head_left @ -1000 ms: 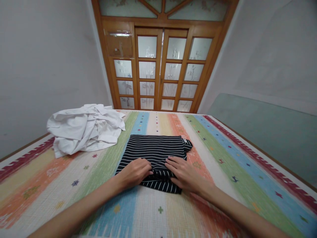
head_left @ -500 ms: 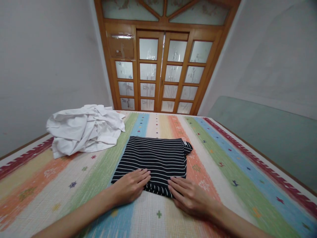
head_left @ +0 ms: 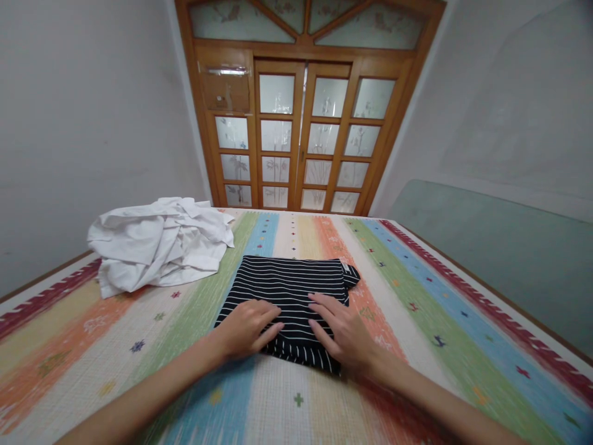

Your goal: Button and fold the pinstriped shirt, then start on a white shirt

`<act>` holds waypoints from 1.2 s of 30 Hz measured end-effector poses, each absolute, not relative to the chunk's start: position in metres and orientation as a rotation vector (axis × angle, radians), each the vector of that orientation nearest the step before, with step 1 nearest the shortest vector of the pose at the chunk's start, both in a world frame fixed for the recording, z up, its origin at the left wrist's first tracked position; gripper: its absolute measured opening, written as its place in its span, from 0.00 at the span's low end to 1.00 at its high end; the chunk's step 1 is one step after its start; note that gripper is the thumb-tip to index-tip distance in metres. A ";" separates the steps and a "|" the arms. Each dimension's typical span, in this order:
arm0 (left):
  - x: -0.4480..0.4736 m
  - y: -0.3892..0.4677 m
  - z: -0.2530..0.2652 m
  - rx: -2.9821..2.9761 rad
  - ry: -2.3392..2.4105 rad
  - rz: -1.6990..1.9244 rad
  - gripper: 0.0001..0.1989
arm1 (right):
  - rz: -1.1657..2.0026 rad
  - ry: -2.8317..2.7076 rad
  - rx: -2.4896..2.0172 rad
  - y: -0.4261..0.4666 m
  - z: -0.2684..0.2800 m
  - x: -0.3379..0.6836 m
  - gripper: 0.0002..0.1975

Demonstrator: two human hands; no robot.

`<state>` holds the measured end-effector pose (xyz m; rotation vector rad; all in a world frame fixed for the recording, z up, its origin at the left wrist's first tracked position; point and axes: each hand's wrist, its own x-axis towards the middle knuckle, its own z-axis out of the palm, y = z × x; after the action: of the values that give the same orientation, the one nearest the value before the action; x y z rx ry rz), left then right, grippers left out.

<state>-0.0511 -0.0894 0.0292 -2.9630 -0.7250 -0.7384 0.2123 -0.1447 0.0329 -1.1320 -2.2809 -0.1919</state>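
**Striped cloth: both hands on the near half, near edge is the weak spot**

Black-and-white striped cloth (head_left: 287, 281) lies roughly flat, mid-table on the multicolour striped cover (head_left: 185, 318), in a compact, roughly four-sided shape. Left hand (head_left: 250, 326) is over its near-left part, right hand (head_left: 341, 329) over the near-right part.

Grip: both hands loose, palms down, thumbs spread from fingers. No fabric visibly pinched in either. Can't tell how hard the fingertips press, or if all of them touch.

Step looks like smoothing/squaring, my read. Notes for doing it well:
- Near edge runs askew: right end sits closer to the body than the visible left end. Worth truing up against the far edge, which is much straighter.
- Stripes along the near strip run across the main ones, so probably a turned layer there. Press it down; dragging would likely ruck it.
- Work from the middle outward, both hands at even pressure, or the top layer may skew.
- Small flap (head_left: 353, 278) with a pale label (head_left: 346, 267) sticks out past the far-right corner. Would need tucking for a clean outline.

White cloth (head_left: 160, 247) is crumpled at far left, well apart, no interference.
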 end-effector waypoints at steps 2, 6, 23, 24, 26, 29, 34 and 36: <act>-0.044 -0.069 0.028 -2.919 -0.848 -0.681 0.19 | -0.149 -2.272 -1.199 -0.133 0.029 0.199 0.20; -0.043 -0.020 0.023 -2.848 -1.084 -0.543 0.26 | 0.018 -2.480 -1.209 -0.124 0.013 0.182 0.31; -0.060 -0.064 0.019 -3.116 -0.715 -0.258 0.34 | 0.088 -2.498 -1.465 -0.099 -0.011 0.258 0.31; -0.056 -0.072 0.023 -3.134 -0.664 -0.281 0.33 | 0.066 -2.482 -1.493 -0.091 -0.013 0.265 0.32; -0.045 -0.087 0.026 -3.154 -0.577 -0.333 0.31 | 0.034 -2.469 -1.554 -0.073 -0.014 0.276 0.34; -0.021 -0.102 0.024 -3.191 -0.463 -0.366 0.28 | 0.044 -2.500 -1.644 -0.044 -0.010 0.282 0.33; 0.041 -0.116 0.004 -3.205 -0.615 -0.424 0.31 | -0.018 -2.577 -1.752 -0.002 0.004 0.263 0.26; 0.070 -0.119 -0.005 -3.162 -0.814 -0.470 0.32 | -0.102 -2.565 -1.744 0.011 0.008 0.252 0.23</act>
<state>0.0701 -0.1191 -0.0048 -3.1619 -0.8142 -0.4703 0.2523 0.0114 0.0079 -1.7443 -2.5650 -0.1016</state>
